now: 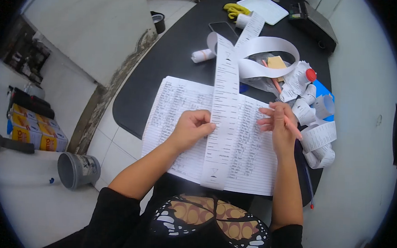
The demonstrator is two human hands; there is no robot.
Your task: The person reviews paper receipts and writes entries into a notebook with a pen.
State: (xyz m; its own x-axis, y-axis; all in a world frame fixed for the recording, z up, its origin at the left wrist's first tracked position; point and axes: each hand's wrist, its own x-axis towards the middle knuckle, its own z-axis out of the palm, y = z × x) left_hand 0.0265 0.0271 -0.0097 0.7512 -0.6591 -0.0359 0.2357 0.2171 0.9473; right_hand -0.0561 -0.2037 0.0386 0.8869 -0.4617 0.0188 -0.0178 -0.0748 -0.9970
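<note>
White paper makes up the long printed paper strip (226, 85), which is laid lengthwise over the middle of an open notebook (257, 148), with handwritten columns left showing on both sides. Its left edge is pinched by the left hand (190, 129), thumb on top and fingers curled in, presumably so that the strip is kept flat and straight. Farther up, the paper is left to curl into loose loops. By the right hand (279, 121), raised over the right page, a pink pen (293, 128) is held in the crook of the thumb while the fingers are loosely spread, perhaps so that they are left free; the exact grip is partly hidden. Curled paper rolls (319, 140) are bunched just beside the notebook, apparently to keep the pages uncovered.

The notebook is borne by a dark table (135, 94), on which a small banded roll (203, 56), a phone (224, 31), a yellow cloth (236, 10) and a white tray (265, 11) are also set. In the room, boxes (26, 134) are stacked at far left, a grey bucket (85, 170) is stood near the tiled floor, and the right side is closed by a pale wall (361, 144).
</note>
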